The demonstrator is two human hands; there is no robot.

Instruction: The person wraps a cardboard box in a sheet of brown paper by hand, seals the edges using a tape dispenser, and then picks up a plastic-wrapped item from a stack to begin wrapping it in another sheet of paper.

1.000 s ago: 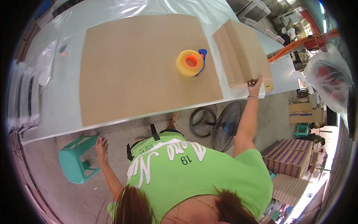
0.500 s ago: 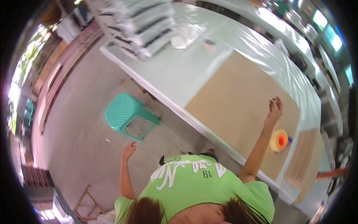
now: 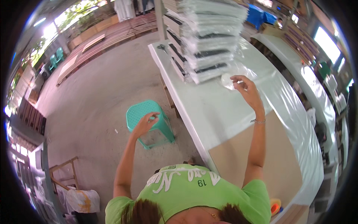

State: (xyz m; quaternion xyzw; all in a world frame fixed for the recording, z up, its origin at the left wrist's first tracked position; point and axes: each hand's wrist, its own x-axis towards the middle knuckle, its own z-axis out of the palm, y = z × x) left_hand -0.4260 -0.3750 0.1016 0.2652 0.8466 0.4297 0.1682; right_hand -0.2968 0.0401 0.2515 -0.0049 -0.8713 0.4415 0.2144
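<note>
Right hand (image 3: 248, 91) is reaching out over the pale tabletop (image 3: 209, 112) in the upper middle of the frame, fingers half-curled and spread, fingertips touching or just at a crumpled piece of clear plastic film (image 3: 226, 80); whether the film is actually pinched cannot be told at this size. The film is lying on the tabletop just below and right of the tall stack of bagged flat packs (image 3: 203, 41), which is occupying the upper centre. Judgement on handling: the film is looking very light, limp and slippery, likely to cling and fold on itself, not fragile; a pinch at a free edge or a raised wrinkle should serve better than a flat press. Left hand (image 3: 144, 123) is hanging off the tabletop, left of centre, loosely half-open with fingers bent and nothing in it, above a teal plastic stool (image 3: 149, 125) standing on the concrete floor. A brown cardboard sheet (image 3: 276, 160) is lying flat on the tabletop in the lower right, well apart from the film. A thin bracelet is showing at the right wrist. An orange tape roll (image 3: 275, 206) is sitting near the bottom right edge.
</note>
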